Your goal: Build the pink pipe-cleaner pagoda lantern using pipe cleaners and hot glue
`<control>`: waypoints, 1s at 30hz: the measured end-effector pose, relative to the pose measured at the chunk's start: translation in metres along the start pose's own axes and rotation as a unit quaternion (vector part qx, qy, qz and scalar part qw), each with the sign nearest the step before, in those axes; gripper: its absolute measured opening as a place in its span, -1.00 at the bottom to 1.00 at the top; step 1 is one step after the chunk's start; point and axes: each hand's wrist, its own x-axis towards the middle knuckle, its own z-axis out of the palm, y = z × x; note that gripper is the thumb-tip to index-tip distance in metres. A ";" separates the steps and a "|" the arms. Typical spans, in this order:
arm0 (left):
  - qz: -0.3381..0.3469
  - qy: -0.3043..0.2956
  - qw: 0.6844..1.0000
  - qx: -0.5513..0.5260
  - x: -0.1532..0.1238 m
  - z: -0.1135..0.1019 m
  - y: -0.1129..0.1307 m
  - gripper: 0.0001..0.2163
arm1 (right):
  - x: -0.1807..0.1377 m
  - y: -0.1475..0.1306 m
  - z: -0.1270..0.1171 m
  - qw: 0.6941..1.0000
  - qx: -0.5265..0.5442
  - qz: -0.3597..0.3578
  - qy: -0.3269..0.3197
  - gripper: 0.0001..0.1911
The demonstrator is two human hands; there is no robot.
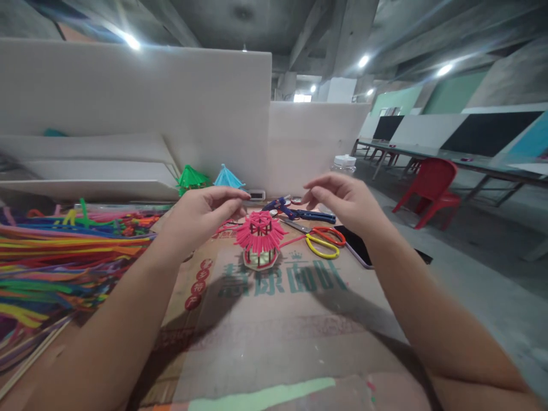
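A small pagoda model with a pink pipe-cleaner roof and a pale base stands upright on the cardboard. My left hand hovers just left of it, fingers loosely bent, thumb and index slightly apart, nothing visible between them. To the right my right hand is raised over the tools, its fingers curved and apart, also without anything visible in it. Below that hand lie scissors with one orange and one yellow handle loop. Dark blue pliers and a blue glue gun rest behind the model.
Many coloured pipe cleaners are piled at the left. Green and blue pipe-cleaner roofs stand behind. A phone lies right of the scissors, and a clear jar stands farther back. White boards wall off the rear.
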 end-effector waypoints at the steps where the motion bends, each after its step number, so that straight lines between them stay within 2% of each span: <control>1: -0.001 0.002 1.000 -0.008 -0.001 0.000 0.002 -0.80 | -0.007 0.005 -0.002 0.999 -0.041 0.015 -0.015 -0.76; 3: -0.006 0.011 1.000 -0.014 -0.002 -0.001 0.005 -0.83 | -0.023 0.022 -0.009 0.988 -0.138 0.050 -0.042 -0.75; 6: -0.003 0.032 0.999 0.006 -0.002 -0.003 0.005 -0.84 | -0.051 0.057 -0.028 0.968 -0.195 0.135 -0.083 -0.69; 10: 0.040 0.040 0.998 0.018 0.003 -0.004 0.001 -0.81 | -0.081 0.099 -0.059 0.950 -0.243 0.193 -0.043 -0.65; 13: 0.067 0.026 0.997 0.002 0.006 -0.003 -0.002 -0.81 | -0.090 0.115 -0.069 0.938 -0.268 0.219 -0.013 -0.61; 16: 0.062 0.025 0.996 0.051 0.008 0.000 -0.004 -0.78 | -0.086 0.115 -0.063 0.943 -0.258 0.206 -0.045 -0.62; 19: 0.035 0.041 0.990 0.130 0.012 0.004 -0.012 -0.73 | -0.070 0.100 -0.045 0.946 -0.255 0.173 -0.099 -0.62; 22: -0.034 -0.015 0.982 0.187 0.017 0.008 -0.029 -0.68 | -0.048 0.080 -0.025 0.931 -0.287 0.150 -0.168 -0.55; 25: -0.100 -0.083 0.979 0.155 0.021 0.012 -0.049 -0.74 | -0.026 0.064 -0.012 0.910 -0.324 0.137 -0.220 -0.53; 28: -0.133 -0.129 0.979 0.082 0.023 0.015 -0.063 -0.41 | -0.018 0.063 -0.017 0.896 -0.360 0.149 -0.215 -0.49; 30: -0.133 -0.144 0.977 0.080 0.024 0.016 -0.065 -0.37 | -0.025 0.072 -0.029 0.882 -0.394 0.176 -0.189 -0.41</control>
